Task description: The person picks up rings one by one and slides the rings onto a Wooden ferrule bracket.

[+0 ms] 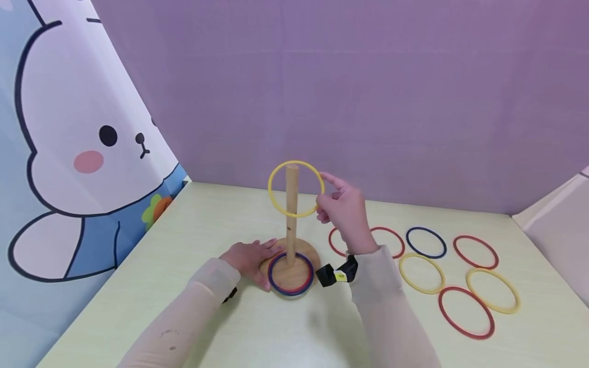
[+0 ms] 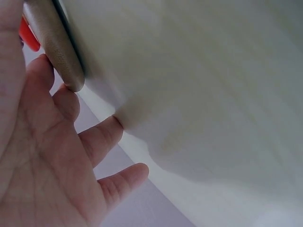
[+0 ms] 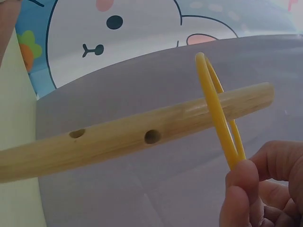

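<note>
A yellow ring (image 1: 269, 189) encircles the upright wooden post (image 1: 292, 235) near its top, tilted. My right hand (image 1: 342, 207) pinches the ring's right edge between thumb and index finger; the right wrist view shows the post passing through the ring (image 3: 218, 118). At the foot of the post, a blue ring (image 1: 294, 293) and a red ring (image 1: 309, 278) lie around it on the round wooden base (image 1: 306, 246). My left hand (image 1: 250, 260) rests on the base's left side with fingers spread. In the left wrist view, its fingers touch the base's rim (image 2: 59, 52) and the tabletop.
Several loose red, blue and yellow rings lie flat on the right of the table, among them a blue ring (image 1: 418, 228) and a red ring (image 1: 478, 337). A purple backdrop (image 1: 368, 102) stands behind the table, with a cartoon-printed cloth (image 1: 60, 153) on the left.
</note>
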{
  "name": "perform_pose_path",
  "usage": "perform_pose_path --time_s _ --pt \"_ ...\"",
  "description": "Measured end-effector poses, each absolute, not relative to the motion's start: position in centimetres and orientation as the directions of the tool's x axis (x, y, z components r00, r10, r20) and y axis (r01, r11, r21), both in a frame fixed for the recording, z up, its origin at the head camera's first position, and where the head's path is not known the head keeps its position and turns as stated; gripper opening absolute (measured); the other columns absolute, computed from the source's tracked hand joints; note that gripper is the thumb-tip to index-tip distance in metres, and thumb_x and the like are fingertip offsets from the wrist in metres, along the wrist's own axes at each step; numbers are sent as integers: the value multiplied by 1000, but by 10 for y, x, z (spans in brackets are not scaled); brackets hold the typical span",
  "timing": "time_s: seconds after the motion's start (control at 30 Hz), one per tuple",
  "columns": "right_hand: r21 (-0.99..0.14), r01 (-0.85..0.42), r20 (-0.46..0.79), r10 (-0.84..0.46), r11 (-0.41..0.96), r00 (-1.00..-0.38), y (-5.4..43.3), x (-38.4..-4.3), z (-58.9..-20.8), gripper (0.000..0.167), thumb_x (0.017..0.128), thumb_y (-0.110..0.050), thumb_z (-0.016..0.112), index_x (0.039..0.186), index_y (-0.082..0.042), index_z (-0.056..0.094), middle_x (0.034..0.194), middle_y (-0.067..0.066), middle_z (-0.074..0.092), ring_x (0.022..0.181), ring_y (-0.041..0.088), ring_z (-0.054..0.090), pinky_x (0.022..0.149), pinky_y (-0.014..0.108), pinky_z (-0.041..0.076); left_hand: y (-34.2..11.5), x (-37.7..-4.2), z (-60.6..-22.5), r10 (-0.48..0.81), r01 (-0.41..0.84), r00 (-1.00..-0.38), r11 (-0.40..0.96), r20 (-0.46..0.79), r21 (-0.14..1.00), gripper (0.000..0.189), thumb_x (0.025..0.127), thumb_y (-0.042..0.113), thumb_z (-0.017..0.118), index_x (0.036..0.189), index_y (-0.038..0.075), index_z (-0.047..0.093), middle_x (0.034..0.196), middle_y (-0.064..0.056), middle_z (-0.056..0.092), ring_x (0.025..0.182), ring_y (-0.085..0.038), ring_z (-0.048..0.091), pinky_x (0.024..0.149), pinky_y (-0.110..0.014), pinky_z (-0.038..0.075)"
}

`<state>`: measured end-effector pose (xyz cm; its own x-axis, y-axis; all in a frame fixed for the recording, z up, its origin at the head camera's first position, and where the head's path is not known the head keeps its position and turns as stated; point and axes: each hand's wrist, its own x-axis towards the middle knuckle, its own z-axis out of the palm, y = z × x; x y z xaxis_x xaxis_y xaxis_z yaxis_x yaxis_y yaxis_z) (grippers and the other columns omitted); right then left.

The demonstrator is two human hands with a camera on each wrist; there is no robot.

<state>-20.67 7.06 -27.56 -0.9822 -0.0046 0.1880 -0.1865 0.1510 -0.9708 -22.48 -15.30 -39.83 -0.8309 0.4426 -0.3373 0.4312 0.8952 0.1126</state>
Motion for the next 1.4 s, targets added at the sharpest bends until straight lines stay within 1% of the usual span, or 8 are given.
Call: perform_pose_path --time_s 0.17,0.33,0.4,0.5,0.73,0.97,1.2,1.4 --pt "-968 -137 126 -69 209 -990 74 -208 -283 54 83 3 54 135 -11 56 64 16 62 47 14 57 51 24 52 -154 -225 -398 450 443 -828 891 -335 104 98 67 55 81 150 31 34 157 7 25 136 -38 33 92 -57 43" --pt "-953 -117 72 -169 278 -983 81 -210 -287 55 81 4 51 135 -7 54 56 6 57 46 12 54 49 24 51 -154 -226 -395 443 442 -835 893 -328 81 99 67 55 80 150 31 32 157 7 24 137 -38 32 91 -56 44" --pt "-948 -110 53 -191 299 -980 82 -211 -289 55 81 3 50 136 -6 54 55 5 56 47 12 53 50 25 51 -154 -226 -393 435 435 -838 897 -328 78 100 67 55 81 150 30 32 157 6 24 137 -39 32 90 -56 45" --pt "-946 -88 24 -204 311 -979 83 -212 -294 56 81 3 51 136 -5 53 55 5 56 47 12 53 51 25 52 -155 -226 -393 427 427 -838 901 -338 81 101 67 55 81 151 30 31 158 7 23 138 -38 30 91 -55 45" --pt "-967 -31 -27 -224 252 -974 83 -211 -316 55 81 5 51 135 -5 53 55 4 55 46 11 52 49 24 50 -155 -228 -396 420 413 -837 905 -350 100 100 66 56 81 151 33 31 158 9 21 139 -38 28 94 -55 43" --pt "-973 11 -64 -226 230 -972 79 -206 -345 55 78 7 51 133 1 54 53 2 55 43 8 50 46 22 49 -156 -227 -396 424 416 -834 904 -352 102 99 67 56 80 150 28 33 157 2 26 139 -37 28 99 -57 38" --pt "-972 64 -116 -221 226 -969 76 -201 -369 54 79 7 53 133 0 55 53 3 55 42 9 52 46 24 50 -155 -225 -396 430 428 -831 899 -352 89 100 68 57 79 151 27 32 157 0 25 139 -36 29 101 -57 36" --pt "-967 88 -143 -223 238 -964 74 -195 -386 51 81 6 56 131 1 55 52 3 55 42 9 51 45 23 49 -154 -225 -399 443 428 -837 896 -322 118 104 64 56 82 151 26 32 154 -2 32 137 -37 33 98 -56 39"
